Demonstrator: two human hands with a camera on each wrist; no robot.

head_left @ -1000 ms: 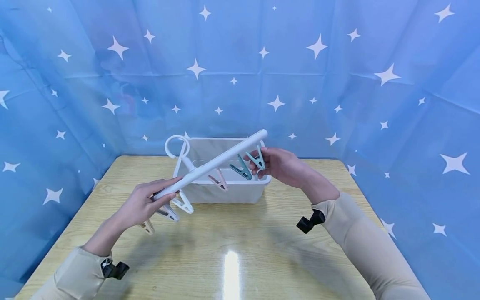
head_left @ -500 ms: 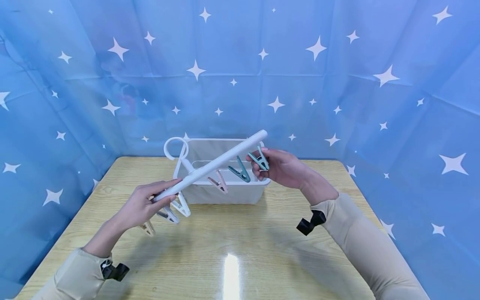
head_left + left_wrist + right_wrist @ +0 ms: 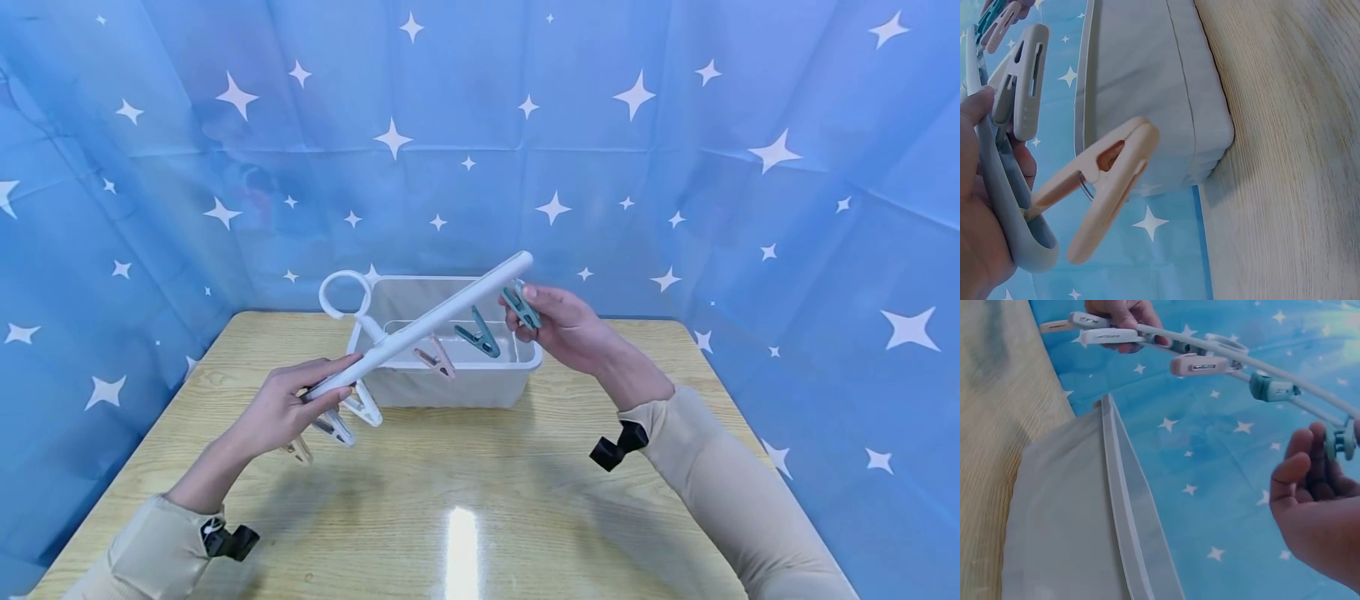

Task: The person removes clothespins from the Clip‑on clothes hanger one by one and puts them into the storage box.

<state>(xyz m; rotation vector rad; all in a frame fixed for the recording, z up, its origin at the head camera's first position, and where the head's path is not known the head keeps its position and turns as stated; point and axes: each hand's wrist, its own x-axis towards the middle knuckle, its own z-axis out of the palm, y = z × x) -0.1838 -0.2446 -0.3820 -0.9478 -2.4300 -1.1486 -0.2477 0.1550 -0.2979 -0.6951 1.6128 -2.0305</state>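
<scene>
My left hand (image 3: pixel 283 407) grips the lower left end of a white clip hanger (image 3: pixel 427 327), whose bar slants up to the right. Its ring hook (image 3: pixel 345 293) points up and to the left. From the bar hang several clips: a pink clip (image 3: pixel 437 358), a white clip (image 3: pixel 363 406), a grey clip (image 3: pixel 1022 84), a peach clip (image 3: pixel 1113 181) and a dark green clip (image 3: pixel 478 335). At the upper right end, my right hand (image 3: pixel 562 327) pinches the light green clip (image 3: pixel 521 305) between thumb and fingers. Part of that clip is cut off in the right wrist view.
Behind and below the hanger, a light grey fabric storage bin (image 3: pixel 450 390) with a white rim stands on the wooden table (image 3: pixel 390 517). A blue curtain (image 3: pixel 480 100) with white stars encloses the back and sides.
My right thumb has come onto the light green clip, whose spread arms now look pressed closer together. The hanger's right end has risen slightly; my left hand keeps its hold.
</scene>
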